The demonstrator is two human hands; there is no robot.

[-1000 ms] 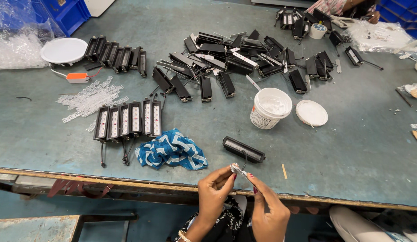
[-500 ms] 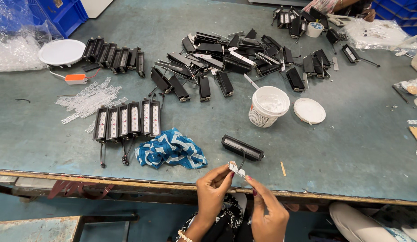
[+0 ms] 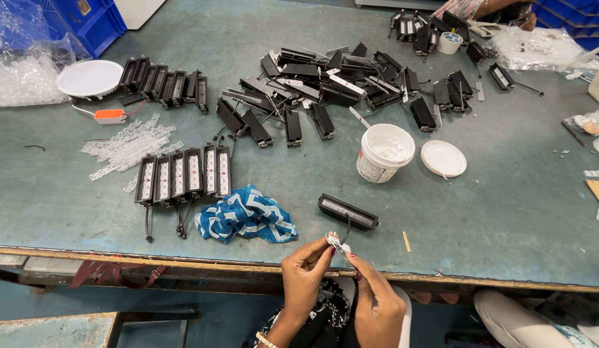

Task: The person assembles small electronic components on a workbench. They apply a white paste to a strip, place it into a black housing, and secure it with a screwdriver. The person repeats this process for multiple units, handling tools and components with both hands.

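My left hand (image 3: 304, 274) and my right hand (image 3: 375, 303) meet at the table's near edge, both pinching a small white strip part (image 3: 339, 244) between the fingertips. Just beyond it lies one black oblong light housing (image 3: 348, 212) with a thin black wire curling toward my hands. A blue and white patterned cloth (image 3: 247, 216) lies to the left of my hands. Left of that, a row of several black housings (image 3: 183, 174) lies side by side, with pale strips showing inside them.
A white tub of paste (image 3: 384, 152) and its lid (image 3: 443, 158) stand mid-table. A heap of black housings (image 3: 325, 84) fills the back. Clear plastic lens strips (image 3: 129, 143), a round white lamp (image 3: 89, 78) and blue crates (image 3: 87, 22) are at left. Another person's hand (image 3: 505, 8) works far right.
My hands have stayed at the table edge, turning the small white part slightly between the fingertips. Nothing else on the table has moved.
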